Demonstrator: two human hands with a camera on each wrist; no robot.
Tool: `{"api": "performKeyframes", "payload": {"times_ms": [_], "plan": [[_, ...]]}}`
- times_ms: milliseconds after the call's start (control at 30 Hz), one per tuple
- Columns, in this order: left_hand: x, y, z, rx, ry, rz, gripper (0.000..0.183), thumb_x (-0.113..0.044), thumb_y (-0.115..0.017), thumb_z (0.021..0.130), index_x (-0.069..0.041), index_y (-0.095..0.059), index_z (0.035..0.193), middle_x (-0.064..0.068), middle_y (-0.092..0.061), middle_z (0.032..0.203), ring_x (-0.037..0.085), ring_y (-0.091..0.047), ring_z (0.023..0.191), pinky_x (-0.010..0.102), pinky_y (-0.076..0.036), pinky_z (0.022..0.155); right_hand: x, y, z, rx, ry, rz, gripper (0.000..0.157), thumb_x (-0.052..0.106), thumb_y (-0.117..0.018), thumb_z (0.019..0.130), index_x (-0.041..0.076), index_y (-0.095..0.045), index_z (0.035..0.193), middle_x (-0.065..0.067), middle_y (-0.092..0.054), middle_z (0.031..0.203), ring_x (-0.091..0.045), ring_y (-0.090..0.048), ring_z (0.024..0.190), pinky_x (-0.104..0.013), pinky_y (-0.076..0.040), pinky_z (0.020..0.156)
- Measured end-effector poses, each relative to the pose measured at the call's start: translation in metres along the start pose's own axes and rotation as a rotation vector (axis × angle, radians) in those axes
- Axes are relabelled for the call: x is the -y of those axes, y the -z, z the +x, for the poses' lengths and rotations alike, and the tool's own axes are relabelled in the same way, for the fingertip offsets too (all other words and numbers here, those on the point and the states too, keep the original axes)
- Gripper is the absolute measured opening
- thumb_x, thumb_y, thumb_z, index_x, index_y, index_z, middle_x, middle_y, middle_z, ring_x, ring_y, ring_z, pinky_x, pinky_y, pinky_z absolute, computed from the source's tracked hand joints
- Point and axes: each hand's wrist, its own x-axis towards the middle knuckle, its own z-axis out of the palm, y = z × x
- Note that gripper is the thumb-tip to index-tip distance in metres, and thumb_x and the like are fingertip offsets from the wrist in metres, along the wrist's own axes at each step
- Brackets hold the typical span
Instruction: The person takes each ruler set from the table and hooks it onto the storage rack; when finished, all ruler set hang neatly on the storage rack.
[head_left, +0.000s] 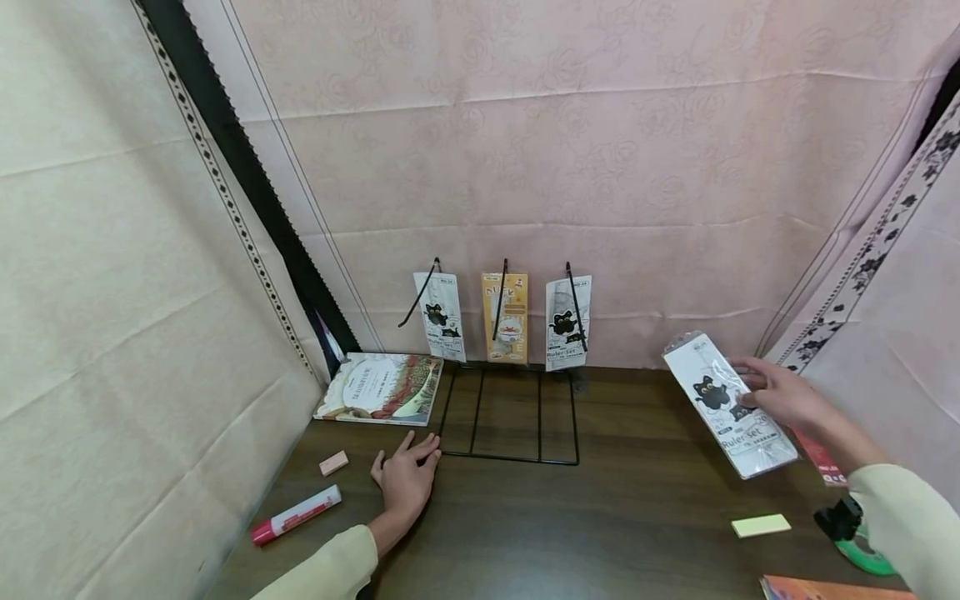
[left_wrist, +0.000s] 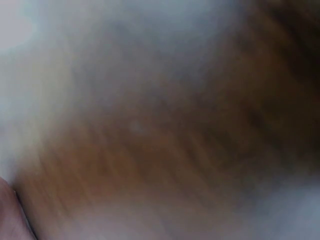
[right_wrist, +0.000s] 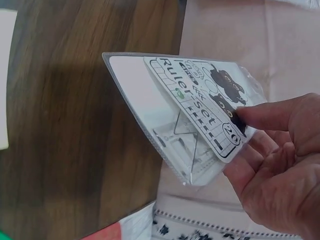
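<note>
My right hand [head_left: 787, 400] pinches a white ruler set pack [head_left: 723, 400] along its right edge, and the pack is tilted above the table. In the right wrist view, the thumb [right_wrist: 270, 116] presses on the printed cats while the fingers lie behind the clear sleeve. Next to the front left corner of a black wire display rack [head_left: 510, 458] is my left hand [head_left: 407, 475], fingers extended and fingertips right at the wire. Three packs hang on the rack's hooks: a white one [head_left: 442, 329], a yellow one [head_left: 513, 333] and another white one [head_left: 558, 342]. The left wrist view is blurred.
A picture-covered book [head_left: 390, 387] lies left of the rack. Nearer are a pink eraser [head_left: 333, 462] and a red-capped glue stick [head_left: 296, 515]. At right lie a red pack [head_left: 821, 458], a pale yellow strip [head_left: 761, 525], green tape [head_left: 862, 557] and an orange booklet [head_left: 825, 588]. Cloth walls enclose the table.
</note>
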Motion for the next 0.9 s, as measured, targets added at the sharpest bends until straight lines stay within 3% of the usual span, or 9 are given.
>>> {"api": "performKeyframes", "payload": {"times_ms": [100,300,367,567,767,900], "plan": [[0.000,-0.001,0.000,0.003,0.003,0.003,0.028,-0.023,-0.072,0.086,-0.022,-0.073,0.114,-0.007,-0.071,0.117,0.022,-0.052,0.132,0.063,-0.008,0.110,0.008,-0.004,0.001,-0.025,-0.006,-0.018,0.071,0.005,-0.063,0.086,0.000,-0.030,0.149,-0.037,-0.047,0.135,-0.052,-0.054,0.116,-0.057,-0.048,0.089],[-0.001,0.000,0.000,-0.005,0.001,-0.002,0.028,-0.023,-0.072,0.086,-0.022,-0.073,0.114,-0.006,-0.071,0.116,0.022,-0.052,0.132,0.062,-0.008,0.111,0.030,-0.016,0.003,-0.112,0.017,-0.053,0.068,0.003,-0.065,0.085,0.007,-0.038,0.146,-0.032,-0.060,0.125,-0.041,-0.066,0.104,-0.033,-0.051,0.075],[-0.001,0.001,0.000,-0.005,-0.001,0.001,0.028,-0.023,-0.072,0.086,-0.022,-0.073,0.114,-0.006,-0.071,0.116,0.022,-0.052,0.132,0.062,-0.008,0.111,0.039,-0.019,0.002,-0.127,0.046,-0.052,0.067,0.002,-0.065,0.084,0.009,-0.039,0.146,-0.030,-0.063,0.121,-0.039,-0.067,0.102,-0.034,-0.050,0.074],[-0.001,0.001,0.000,0.001,-0.002,0.009,0.028,-0.023,-0.072,0.086,-0.021,-0.073,0.114,-0.006,-0.071,0.117,0.023,-0.052,0.132,0.063,-0.008,0.110,0.067,-0.031,-0.002,-0.164,0.131,-0.041,0.068,0.005,-0.068,0.084,0.015,-0.042,0.146,-0.029,-0.062,0.124,-0.044,-0.063,0.110,-0.051,-0.053,0.084],[-0.001,0.001,0.001,0.002,-0.002,0.007,0.028,-0.023,-0.072,0.086,-0.021,-0.073,0.114,-0.005,-0.071,0.117,0.023,-0.052,0.132,0.063,-0.008,0.110,0.086,-0.049,0.004,-0.185,0.183,0.006,0.065,0.006,-0.070,0.085,0.020,-0.046,0.143,-0.020,-0.070,0.114,-0.030,-0.068,0.101,-0.025,-0.051,0.075],[-0.001,0.001,0.000,0.002,-0.001,0.007,0.028,-0.023,-0.072,0.086,-0.021,-0.073,0.113,-0.005,-0.071,0.117,0.023,-0.052,0.132,0.063,-0.008,0.110,0.098,-0.063,0.008,-0.180,0.201,0.032,0.062,0.009,-0.071,0.084,0.023,-0.049,0.141,-0.015,-0.070,0.116,-0.027,-0.068,0.105,-0.021,-0.051,0.075]]}}
